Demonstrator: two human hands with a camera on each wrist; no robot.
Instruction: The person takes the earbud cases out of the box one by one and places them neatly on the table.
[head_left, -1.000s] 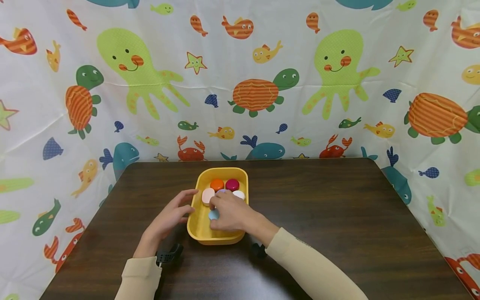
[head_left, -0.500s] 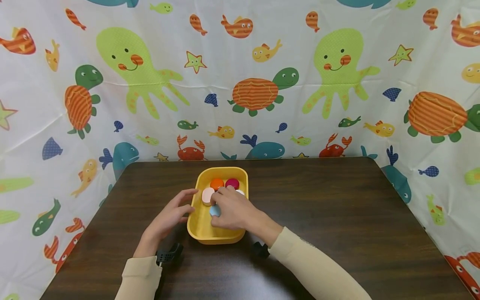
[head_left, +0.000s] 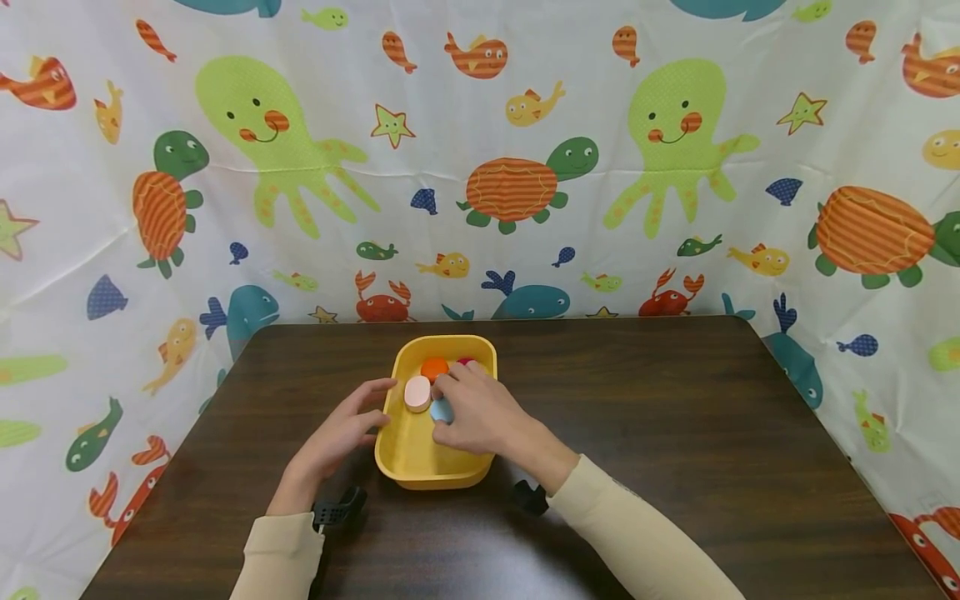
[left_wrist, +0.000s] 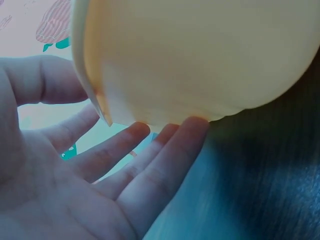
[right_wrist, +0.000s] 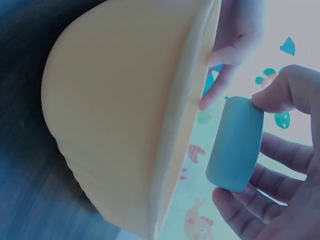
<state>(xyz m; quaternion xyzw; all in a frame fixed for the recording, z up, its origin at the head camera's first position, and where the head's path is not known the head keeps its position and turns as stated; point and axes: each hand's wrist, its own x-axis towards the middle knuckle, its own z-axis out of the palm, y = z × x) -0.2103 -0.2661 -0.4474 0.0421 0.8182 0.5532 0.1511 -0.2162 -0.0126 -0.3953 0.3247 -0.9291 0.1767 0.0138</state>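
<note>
In the head view, a yellow plastic bin [head_left: 438, 482] stands on the dark wooden table. My left hand [head_left: 341, 433] is at its left side; in the left wrist view straight fingertips rest against the bin's outer wall [left_wrist: 200, 60], the thumb near the rim. Over the bin's right half, my right hand [head_left: 480, 414] pinches a light blue rounded block [right_wrist: 235, 145] between thumb and fingertips. Inside the bin lie an orange piece [head_left: 434, 369], a pale pink piece [head_left: 417, 393] and a magenta piece [head_left: 465, 362], mostly covered by the right hand.
The dark tabletop [head_left: 637, 417] stretches to both sides of the bin. Behind it hangs a white curtain [head_left: 450, 292] printed with sea animals. Each wrist wears a black strap [head_left: 339, 510].
My right hand has moved slightly right and away from me with the light blue block. It now covers the white and purple pieces and most of the magenta one. The left hand stays put.
</note>
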